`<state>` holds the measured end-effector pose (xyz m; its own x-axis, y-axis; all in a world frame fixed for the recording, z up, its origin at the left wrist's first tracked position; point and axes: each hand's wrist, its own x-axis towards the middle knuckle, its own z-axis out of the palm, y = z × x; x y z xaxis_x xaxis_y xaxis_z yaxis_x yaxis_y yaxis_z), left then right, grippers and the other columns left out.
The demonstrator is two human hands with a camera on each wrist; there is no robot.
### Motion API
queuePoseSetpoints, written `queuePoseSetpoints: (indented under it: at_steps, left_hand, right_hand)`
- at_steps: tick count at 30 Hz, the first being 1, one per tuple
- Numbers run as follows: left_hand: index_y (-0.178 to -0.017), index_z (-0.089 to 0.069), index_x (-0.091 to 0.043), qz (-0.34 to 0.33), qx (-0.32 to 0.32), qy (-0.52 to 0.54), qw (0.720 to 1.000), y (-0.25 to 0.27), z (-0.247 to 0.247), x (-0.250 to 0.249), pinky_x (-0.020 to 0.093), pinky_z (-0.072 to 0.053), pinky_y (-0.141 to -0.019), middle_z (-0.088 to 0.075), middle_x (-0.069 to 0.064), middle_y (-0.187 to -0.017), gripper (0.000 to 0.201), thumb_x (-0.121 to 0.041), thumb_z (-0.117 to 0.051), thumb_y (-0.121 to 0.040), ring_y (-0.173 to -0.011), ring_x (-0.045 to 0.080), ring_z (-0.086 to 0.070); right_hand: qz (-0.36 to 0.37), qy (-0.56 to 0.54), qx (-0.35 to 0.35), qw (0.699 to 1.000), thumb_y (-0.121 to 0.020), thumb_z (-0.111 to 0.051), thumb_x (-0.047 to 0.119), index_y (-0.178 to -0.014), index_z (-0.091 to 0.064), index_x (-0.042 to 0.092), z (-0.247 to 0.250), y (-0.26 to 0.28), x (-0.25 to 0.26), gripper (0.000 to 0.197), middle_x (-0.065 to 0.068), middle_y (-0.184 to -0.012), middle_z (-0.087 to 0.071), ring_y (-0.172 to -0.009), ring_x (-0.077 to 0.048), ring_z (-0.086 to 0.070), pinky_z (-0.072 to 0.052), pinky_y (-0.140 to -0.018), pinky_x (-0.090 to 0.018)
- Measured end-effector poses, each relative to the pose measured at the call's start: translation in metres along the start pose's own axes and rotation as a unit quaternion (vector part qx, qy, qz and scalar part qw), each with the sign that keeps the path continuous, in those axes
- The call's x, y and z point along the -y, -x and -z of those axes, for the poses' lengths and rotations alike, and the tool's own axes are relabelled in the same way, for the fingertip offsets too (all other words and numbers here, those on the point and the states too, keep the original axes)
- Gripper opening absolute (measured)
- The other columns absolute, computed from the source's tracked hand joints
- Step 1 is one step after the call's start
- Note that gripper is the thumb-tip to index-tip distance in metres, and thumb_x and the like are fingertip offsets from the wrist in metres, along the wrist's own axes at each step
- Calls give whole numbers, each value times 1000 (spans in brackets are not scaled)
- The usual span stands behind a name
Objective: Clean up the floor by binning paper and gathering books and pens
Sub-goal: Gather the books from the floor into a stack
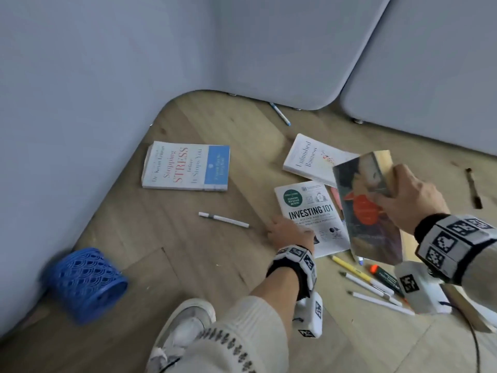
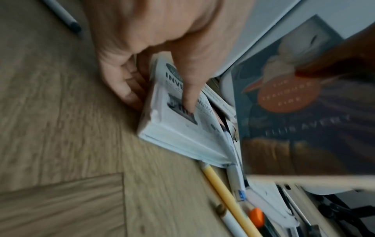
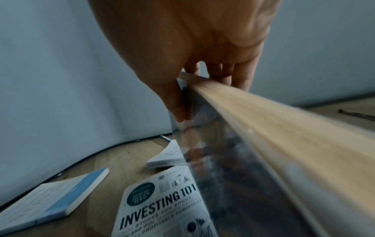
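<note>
A: How far along does the tidy-up look to you?

B: Early, I'd judge. Start with the biggest things. Four books show, and three lie flat on the wooden floor [image 1: 209,254]: the stress book [image 1: 185,166] on its own near the wall, the Unfinished Business book [image 1: 309,160] further back, and the Investing 101 book [image 1: 312,216] just in front of it.

A: And the fourth?

B: The dark novel [image 1: 368,208] is up off the floor, tilted on edge, in the right hand [image 1: 411,192]. That hand pinches it near the top, thumb on the cover and fingers round the page edge.

A: What is the left hand doing?

B: The left hand [image 1: 289,231] is at the near-left corner of the Investing 101 book. From the left wrist view the thumb presses on the cover while the curled fingers hook its side edge, so it grips the book, which seems barely lifted, if at all.

A: So no stack yet?

B: None that I can see. The blue mesh basket [image 1: 86,284] lies on its side by the wall, and I cannot tell what it holds.

A: The pens?

B: All loose. A cluster of pens [image 1: 371,285] lies near the right wrist, a white pen [image 1: 223,219] sits alone mid-floor, a blue-tipped pen [image 1: 280,114] lies by the far panel, and a dark pen [image 1: 474,188] lies off to the right. No loose paper is plainly visible.
</note>
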<state>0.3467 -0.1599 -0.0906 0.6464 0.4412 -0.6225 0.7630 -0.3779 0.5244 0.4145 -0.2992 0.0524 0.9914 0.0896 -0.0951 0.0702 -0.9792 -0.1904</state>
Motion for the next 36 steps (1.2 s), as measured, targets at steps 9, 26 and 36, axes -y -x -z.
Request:
queuePoseSetpoints:
  at_steps: [9,26,36]
  left_hand:
    - [-102,-64,-14,-45,152,301,941,-1,30,-18,32,-56,-79,-71,3,-100,30,-10,-73,-74,-86,21,-67]
    - [-121,-55,-10,-92,-131,-12,987,-75,170,8,41,-46,-94,-58,10,-122,53,-52,-54,-89,-113,29,-55]
    - [-132,-40,-2,187,-206,-96,956,-137,245,101,42,-40,-100,-44,18,-132,92,-59,-75,-69,-122,33,-43]
  right_hand:
    - [-78,-143,44,986,-83,-71,33,-93,-54,7,-8,6,-26,32,-14,-83,-62,-70,-33,-59,-51,-66,-42]
    - [-21,-418,153,895,-87,-65,34,-103,-54,9,-38,-1,15,32,-17,-94,-70,-71,-24,-68,-57,-61,-38]
    - [95,-91,108,985,-85,-61,45,-96,-41,17,-63,25,29,36,-5,-93,-49,-77,-22,-52,-40,-66,-34]
